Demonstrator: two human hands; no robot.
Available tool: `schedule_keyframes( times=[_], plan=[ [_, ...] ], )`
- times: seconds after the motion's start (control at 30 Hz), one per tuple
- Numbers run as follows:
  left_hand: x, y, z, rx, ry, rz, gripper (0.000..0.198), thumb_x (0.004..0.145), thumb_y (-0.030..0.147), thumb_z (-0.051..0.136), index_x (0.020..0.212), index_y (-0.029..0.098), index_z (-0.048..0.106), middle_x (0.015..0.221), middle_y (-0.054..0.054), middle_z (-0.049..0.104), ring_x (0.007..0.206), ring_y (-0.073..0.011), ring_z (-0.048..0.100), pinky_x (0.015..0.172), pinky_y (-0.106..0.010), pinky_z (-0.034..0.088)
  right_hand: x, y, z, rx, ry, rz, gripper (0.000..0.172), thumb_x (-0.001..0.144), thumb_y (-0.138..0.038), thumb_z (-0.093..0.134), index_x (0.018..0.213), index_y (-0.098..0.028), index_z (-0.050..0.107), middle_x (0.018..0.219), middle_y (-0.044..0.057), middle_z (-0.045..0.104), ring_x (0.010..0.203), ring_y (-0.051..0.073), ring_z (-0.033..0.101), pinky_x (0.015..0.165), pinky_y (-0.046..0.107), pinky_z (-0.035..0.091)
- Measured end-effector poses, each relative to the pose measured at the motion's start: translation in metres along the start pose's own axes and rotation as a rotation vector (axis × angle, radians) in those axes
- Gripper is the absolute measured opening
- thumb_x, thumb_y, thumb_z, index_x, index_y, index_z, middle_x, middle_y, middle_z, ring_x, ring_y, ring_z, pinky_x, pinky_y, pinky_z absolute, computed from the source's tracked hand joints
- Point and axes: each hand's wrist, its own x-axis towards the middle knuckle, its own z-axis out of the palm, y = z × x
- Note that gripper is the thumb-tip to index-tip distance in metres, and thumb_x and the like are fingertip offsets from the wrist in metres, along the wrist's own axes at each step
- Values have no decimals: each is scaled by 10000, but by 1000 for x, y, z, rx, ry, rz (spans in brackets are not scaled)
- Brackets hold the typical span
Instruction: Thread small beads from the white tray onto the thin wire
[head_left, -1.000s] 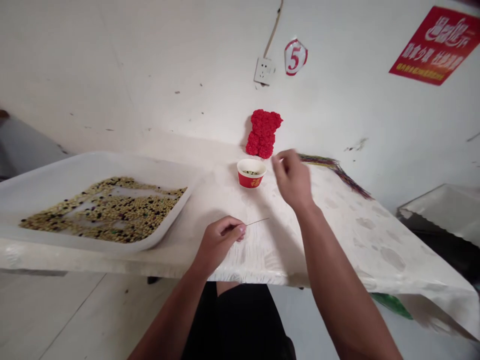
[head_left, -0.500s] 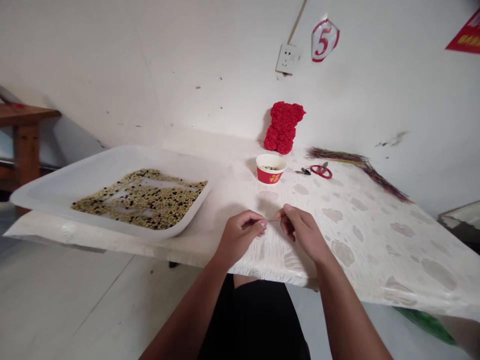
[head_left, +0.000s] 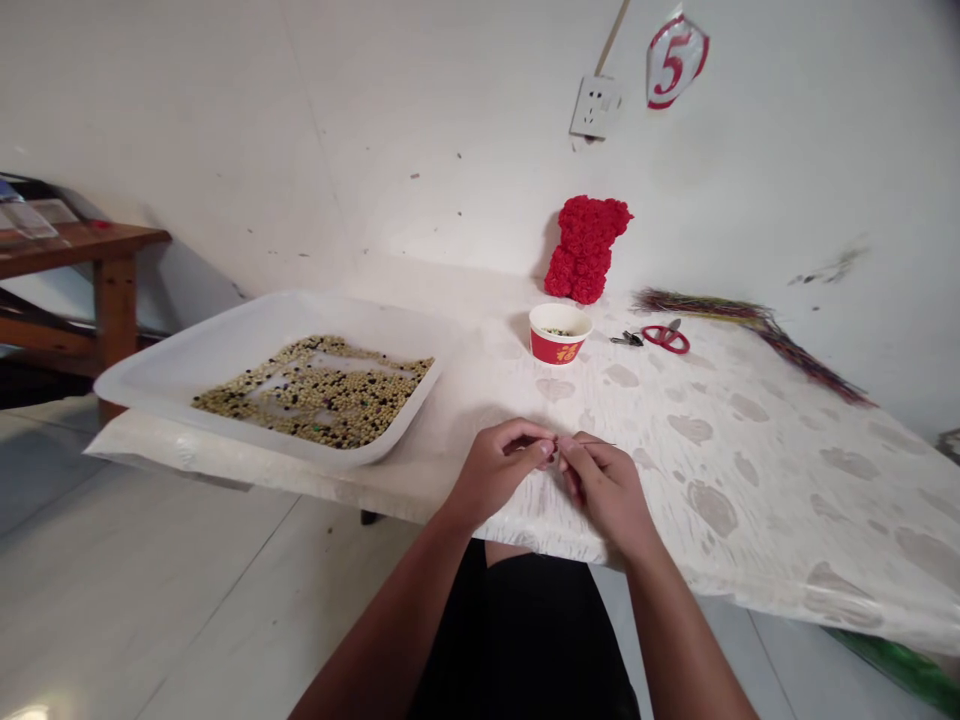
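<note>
Just above the near edge of the table, my left hand [head_left: 504, 468] and my right hand [head_left: 606, 485] meet at the fingertips. Each is closed in a pinch. A thin dark wire [head_left: 604, 443] runs through the pinch and sticks out to the right over my right fingers. Its other end is hidden by my fingers, and anything small on it is too tiny to make out. Beyond my hands stands a red and white paper bowl [head_left: 555, 349] with small beads inside.
To the left, a white plastic tray [head_left: 180, 345] holds many cream and dark beads. Red-handled scissors [head_left: 666, 340], a small dark tool [head_left: 627, 339] and a bundle of coloured wires [head_left: 787, 345] lie at the right. A red bear figure [head_left: 589, 250] stands by the wall.
My hands have come together; before, a short stretch of wire spanned the gap between them. The wire now pokes out right of my right fingers. The whole view has swung slightly left.
</note>
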Motion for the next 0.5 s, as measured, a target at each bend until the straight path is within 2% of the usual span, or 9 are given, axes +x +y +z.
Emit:
schedule_keyframes(
  times=[0.13, 0.27, 0.37, 0.5],
  plan=[
    [2, -4, 0, -103, 0, -23, 165, 822, 237, 743, 965, 155, 743, 1000, -71, 773, 932, -183, 733, 898, -316, 569, -4, 12, -2, 190, 105, 36, 412, 955, -439, 609, 629, -191, 572, 505, -48, 461, 418, 97, 399, 447, 261, 300],
    [1, -4, 2, -188, -7, -69, 192, 814, 256, 756, 967, 144, 727, 974, -81, 780, 885, -194, 755, 840, -329, 606, -5, 15, -3, 250, 131, 37, 400, 946, -407, 624, 616, -186, 577, 514, -42, 472, 411, 92, 398, 423, 255, 285],
    [0, -2, 3, -181, 12, -92, 223, 815, 284, 760, 985, 155, 697, 865, -50, 776, 798, -181, 753, 755, -313, 616, -8, 13, -3, 239, 104, 24, 388, 956, -380, 618, 622, -185, 588, 498, -43, 475, 413, 88, 408, 423, 245, 283],
    [2, -1, 2, -23, 89, -52, 152, 850, 301, 729, 814, 166, 669, 645, 25, 689, 581, -97, 643, 598, -219, 539, -9, 9, -4, 235, 106, 12, 398, 965, -372, 604, 614, -183, 595, 484, -49, 464, 397, 78, 398, 413, 239, 270]
  ],
)
